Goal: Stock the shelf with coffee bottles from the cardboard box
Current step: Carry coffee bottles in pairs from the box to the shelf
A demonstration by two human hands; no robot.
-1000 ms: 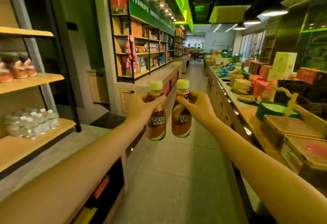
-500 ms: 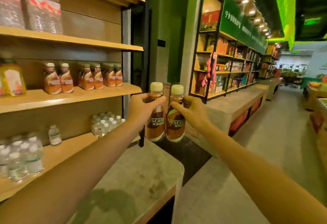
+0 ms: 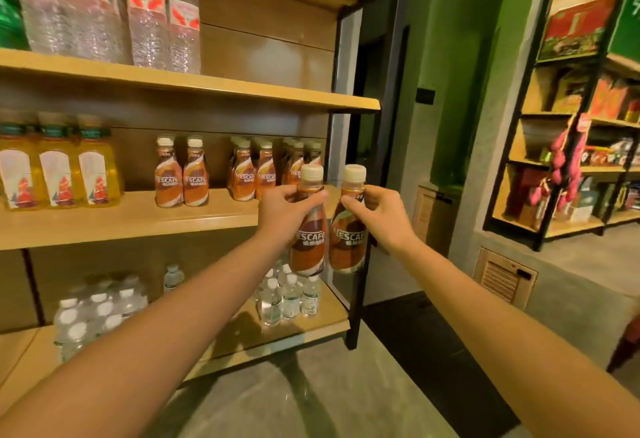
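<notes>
Both grips are full: my left grip (image 3: 289, 211) curls round the neck of the left coffee bottle (image 3: 308, 247), and my right grip (image 3: 379, 219) pinches the neck of the right coffee bottle (image 3: 348, 243). I hold the pair upright, just beside each other, before the right end of the middle shelf (image 3: 138, 219). On it stand stocked coffee bottles (image 3: 242, 178), with juice bottles (image 3: 59, 174) toward its left end. Small water bottles (image 3: 287, 295) sit one board below it, large water bottles (image 3: 104, 12) one above.

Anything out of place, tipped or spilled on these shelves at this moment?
Nothing spilled or tipped. Only oddity: one small water bottle stands alone on the bottom shelf, apart from the clusters either side. The shelved coffee bottles all stand upright.
</notes>
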